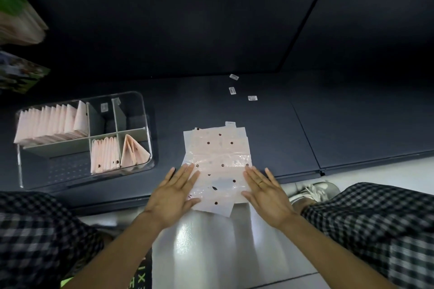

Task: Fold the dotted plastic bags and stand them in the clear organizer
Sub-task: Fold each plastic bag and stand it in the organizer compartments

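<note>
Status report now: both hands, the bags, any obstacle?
Left hand, right hand flat on dotted bags. Organizer partly filled. Nothing between.

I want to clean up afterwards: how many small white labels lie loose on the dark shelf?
4: three behind the bag stack, at and, and one at the stack's far edge. More may hide under the bags.

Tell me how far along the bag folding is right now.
Done: folded bags stand in three compartments of the clear organizer. In hand: left hand and right hand lie flat on the near edges of the unfolded dotted bags. Left: folding that pile; other compartments look empty.
</note>
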The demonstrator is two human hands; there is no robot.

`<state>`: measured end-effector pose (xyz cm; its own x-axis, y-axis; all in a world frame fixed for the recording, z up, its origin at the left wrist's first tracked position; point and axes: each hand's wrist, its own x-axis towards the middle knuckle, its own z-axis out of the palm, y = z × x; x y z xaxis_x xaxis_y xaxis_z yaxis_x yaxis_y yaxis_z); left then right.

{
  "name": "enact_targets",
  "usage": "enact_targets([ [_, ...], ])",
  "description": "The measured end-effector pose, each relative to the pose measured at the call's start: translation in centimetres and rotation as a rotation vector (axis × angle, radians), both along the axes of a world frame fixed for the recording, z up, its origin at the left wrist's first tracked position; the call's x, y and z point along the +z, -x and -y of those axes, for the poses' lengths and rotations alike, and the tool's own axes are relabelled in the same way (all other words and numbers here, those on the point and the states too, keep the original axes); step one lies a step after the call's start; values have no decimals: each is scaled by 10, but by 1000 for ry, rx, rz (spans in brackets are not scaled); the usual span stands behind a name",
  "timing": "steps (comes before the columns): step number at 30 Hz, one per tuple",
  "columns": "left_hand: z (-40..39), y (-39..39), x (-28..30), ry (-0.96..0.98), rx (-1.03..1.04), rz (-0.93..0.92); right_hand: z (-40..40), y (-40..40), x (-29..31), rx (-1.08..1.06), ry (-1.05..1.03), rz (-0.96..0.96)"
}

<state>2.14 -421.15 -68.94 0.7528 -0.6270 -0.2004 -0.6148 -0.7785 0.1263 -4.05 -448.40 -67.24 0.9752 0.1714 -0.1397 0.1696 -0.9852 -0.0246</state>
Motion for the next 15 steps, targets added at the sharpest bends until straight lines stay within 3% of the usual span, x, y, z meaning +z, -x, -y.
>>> enact_targets([
  [4, 5, -3, 3, 43, 32, -33, -6, -23, 4, -41, -105, 240],
  [8, 11, -7, 5, 124, 68, -74, -18, -45, 10, -7, -205, 120],
  [10, 15, -10, 9, 195, 90, -77, -21, -54, 9, 40, -163, 16],
  [15, 25, -17, 15, 362, 155, 28, -20, -58, 12, 188, 60, 29],
])
